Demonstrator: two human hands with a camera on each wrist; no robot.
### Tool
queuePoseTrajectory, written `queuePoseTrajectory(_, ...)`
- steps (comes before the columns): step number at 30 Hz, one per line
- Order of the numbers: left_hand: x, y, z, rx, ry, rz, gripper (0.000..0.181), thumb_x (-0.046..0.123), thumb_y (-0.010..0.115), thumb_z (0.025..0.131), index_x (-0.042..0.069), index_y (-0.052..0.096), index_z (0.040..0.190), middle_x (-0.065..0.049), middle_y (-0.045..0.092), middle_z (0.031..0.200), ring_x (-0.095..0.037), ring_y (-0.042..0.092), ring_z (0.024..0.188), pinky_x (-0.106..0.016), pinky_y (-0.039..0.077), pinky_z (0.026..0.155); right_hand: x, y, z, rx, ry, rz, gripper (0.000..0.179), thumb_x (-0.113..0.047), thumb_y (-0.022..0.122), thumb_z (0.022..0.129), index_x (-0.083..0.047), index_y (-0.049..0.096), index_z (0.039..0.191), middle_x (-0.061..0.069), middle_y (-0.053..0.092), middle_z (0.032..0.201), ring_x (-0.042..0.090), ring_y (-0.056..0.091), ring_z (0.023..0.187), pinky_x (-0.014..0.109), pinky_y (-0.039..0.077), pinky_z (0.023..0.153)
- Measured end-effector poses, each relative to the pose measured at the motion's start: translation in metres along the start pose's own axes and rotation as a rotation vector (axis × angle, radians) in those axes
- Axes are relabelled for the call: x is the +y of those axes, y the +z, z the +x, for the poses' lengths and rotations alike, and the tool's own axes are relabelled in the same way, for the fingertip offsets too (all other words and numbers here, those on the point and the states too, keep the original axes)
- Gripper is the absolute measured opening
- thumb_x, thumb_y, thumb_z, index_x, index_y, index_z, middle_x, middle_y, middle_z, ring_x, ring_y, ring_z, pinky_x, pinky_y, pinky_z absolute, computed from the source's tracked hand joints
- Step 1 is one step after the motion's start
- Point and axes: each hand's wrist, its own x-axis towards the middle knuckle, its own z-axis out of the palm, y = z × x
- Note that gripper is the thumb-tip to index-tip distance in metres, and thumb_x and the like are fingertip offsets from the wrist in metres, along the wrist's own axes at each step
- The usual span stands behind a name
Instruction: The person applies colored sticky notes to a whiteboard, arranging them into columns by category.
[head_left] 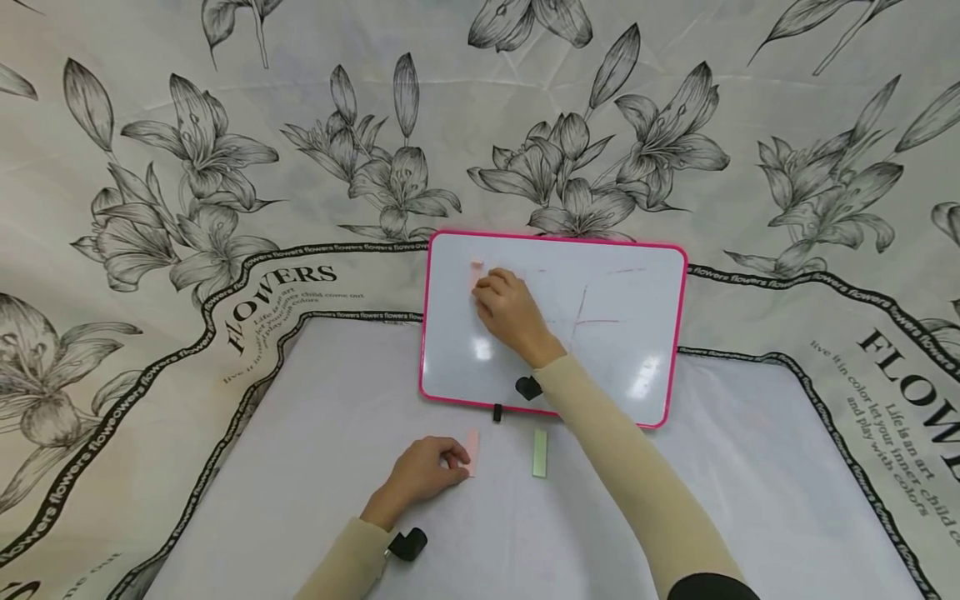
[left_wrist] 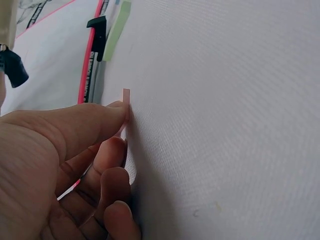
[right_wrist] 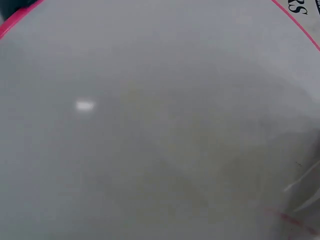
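On the upper left of a whiteboard (head_left: 630, 367) with a pink frame, my right hand (head_left: 513, 310) bends its fingers over the lower part of a pink strip (head_left: 477, 268). The strip's upper end shows above the fingertips. In front of the board, my left hand (head_left: 426, 471) pinches a second pink strip (head_left: 472, 454) at its edge, close over the white cloth. The left wrist view shows the thumb against this strip (left_wrist: 126, 96) and the other fingers bent below. A green strip (head_left: 540, 454) lies to its right. The right wrist view shows mostly board surface (right_wrist: 150, 150).
Faint red lines (head_left: 596, 322) mark the board's right half. A small black clip (head_left: 497, 412) sits at its lower edge. White cloth (head_left: 315, 467) covers the table, and floral fabric (head_left: 405, 183) borders it behind. My right forearm (head_left: 622, 467) crosses the board's lower edge.
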Motion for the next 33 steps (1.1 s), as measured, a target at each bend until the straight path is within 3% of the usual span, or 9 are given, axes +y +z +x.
queuePoseTrajectory(4, 0.001, 0.0, 0.0, 0.003, 0.001, -0.002, 0.008, 0.023, 0.079, 0.086, 0.023, 0.074, 0.092, 0.013, 0.06, 0.077, -0.004, 0.051, 0.069, -0.024, 0.041, 0.063, 0.001, -0.002, -0.006, -0.025, -0.082, -0.076, 0.019, -0.007, 0.075, 0.088, 0.001, 0.077, 0.105, 0.015, 0.074, 0.112, 0.04, 0.064, 0.118, 0.048, 0.055, 0.1)
queuePoseTrajectory(9, 0.001, -0.001, 0.0, -0.002, -0.006, 0.009, 0.008, 0.023, 0.079, 0.087, 0.024, 0.074, 0.092, 0.013, 0.06, 0.077, -0.004, 0.051, 0.068, -0.024, 0.041, 0.063, 0.002, -0.007, -0.014, -0.137, -0.157, -0.201, 0.036, -0.018, 0.074, 0.091, 0.001, 0.071, 0.121, 0.016, 0.068, 0.131, 0.041, 0.059, 0.129, 0.049, 0.05, 0.107)
queuePoseTrajectory(14, 0.0, 0.001, 0.001, -0.003, 0.001, 0.01, 0.008, 0.023, 0.08, 0.087, 0.023, 0.074, 0.092, 0.013, 0.06, 0.077, -0.004, 0.051, 0.068, -0.024, 0.041, 0.063, 0.003, -0.01, -0.018, -0.232, -0.189, -0.273, 0.048, -0.025, 0.07, 0.097, 0.002, 0.063, 0.136, 0.016, 0.062, 0.14, 0.039, 0.055, 0.134, 0.049, 0.047, 0.111)
queuePoseTrajectory(18, -0.001, 0.001, 0.0, -0.01, 0.007, 0.011, 0.008, 0.023, 0.08, 0.087, 0.022, 0.074, 0.093, 0.013, 0.059, 0.077, -0.004, 0.051, 0.068, -0.024, 0.041, 0.063, 0.004, -0.01, -0.019, -0.242, -0.211, -0.3, 0.05, -0.027, 0.07, 0.097, 0.002, 0.063, 0.137, 0.017, 0.061, 0.141, 0.038, 0.055, 0.135, 0.048, 0.046, 0.111)
queuePoseTrajectory(21, 0.0, -0.003, 0.0, -0.058, 0.022, -0.022, 0.009, 0.024, 0.079, 0.088, 0.02, 0.074, 0.095, 0.011, 0.061, 0.079, -0.005, 0.052, 0.07, -0.024, 0.043, 0.064, 0.005, -0.011, -0.021, -0.238, -0.222, -0.308, 0.051, -0.028, 0.071, 0.096, 0.002, 0.063, 0.136, 0.017, 0.061, 0.142, 0.038, 0.055, 0.135, 0.048, 0.047, 0.111)
queuePoseTrajectory(24, 0.001, -0.014, 0.001, -0.116, 0.052, -0.057, 0.011, 0.023, 0.075, 0.091, 0.017, 0.075, 0.1, 0.008, 0.063, 0.084, -0.007, 0.055, 0.076, -0.025, 0.046, 0.068, 0.005, -0.011, -0.023, -0.252, -0.219, -0.301, 0.053, -0.029, 0.07, 0.097, 0.002, 0.061, 0.139, 0.016, 0.06, 0.144, 0.037, 0.054, 0.137, 0.049, 0.045, 0.113)
queuePoseTrajectory(27, 0.001, -0.03, 0.006, -0.124, 0.073, -0.057, 0.012, 0.023, 0.071, 0.095, 0.015, 0.074, 0.104, 0.007, 0.065, 0.089, -0.009, 0.057, 0.08, -0.026, 0.049, 0.071, 0.005, -0.012, -0.025, -0.271, -0.209, -0.304, 0.054, -0.03, 0.068, 0.099, 0.001, 0.058, 0.142, 0.016, 0.057, 0.149, 0.036, 0.051, 0.141, 0.049, 0.043, 0.115)
queuePoseTrajectory(33, 0.012, -0.082, 0.03, 0.015, 0.142, -0.007, 0.019, 0.016, 0.069, 0.098, 0.006, 0.074, 0.114, 0.0, 0.07, 0.094, -0.011, 0.06, 0.077, -0.026, 0.053, 0.067, 0.005, -0.014, -0.026, -0.313, -0.19, -0.329, 0.058, -0.031, 0.066, 0.1, 0.001, 0.053, 0.148, 0.015, 0.05, 0.156, 0.034, 0.045, 0.147, 0.049, 0.037, 0.12)
